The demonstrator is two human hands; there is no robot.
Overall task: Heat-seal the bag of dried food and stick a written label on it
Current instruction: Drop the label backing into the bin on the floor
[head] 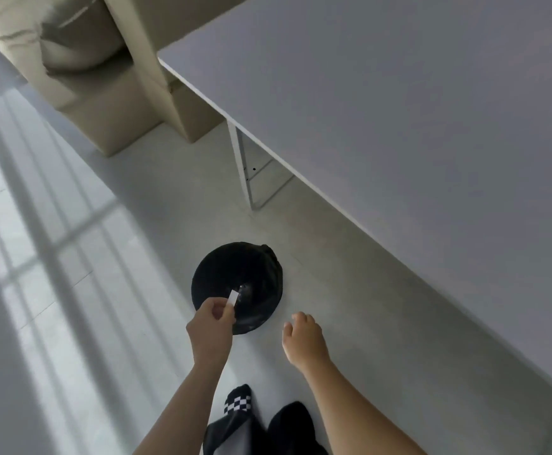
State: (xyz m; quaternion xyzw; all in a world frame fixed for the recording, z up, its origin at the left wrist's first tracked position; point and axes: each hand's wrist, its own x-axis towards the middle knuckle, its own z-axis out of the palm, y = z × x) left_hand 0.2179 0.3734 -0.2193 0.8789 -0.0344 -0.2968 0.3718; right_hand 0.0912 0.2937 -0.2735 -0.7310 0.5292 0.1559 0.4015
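Observation:
My left hand (211, 326) pinches a small white paper strip (233, 297) between thumb and fingers, right over the open mouth of a black-lined round bin (235, 274) standing on the floor. To the right of the bin, my right hand (302, 339) hangs with nothing in it, fingers loosely curled and apart. No bag of dried food, sealer or label sheet shows in this view.
A white table (399, 110) fills the upper right, its edge running diagonally and its white leg (242, 165) beside the bin. A beige sofa (97, 60) stands at the upper left. My feet in a checkered sock (238, 400) and dark clothing are at the bottom.

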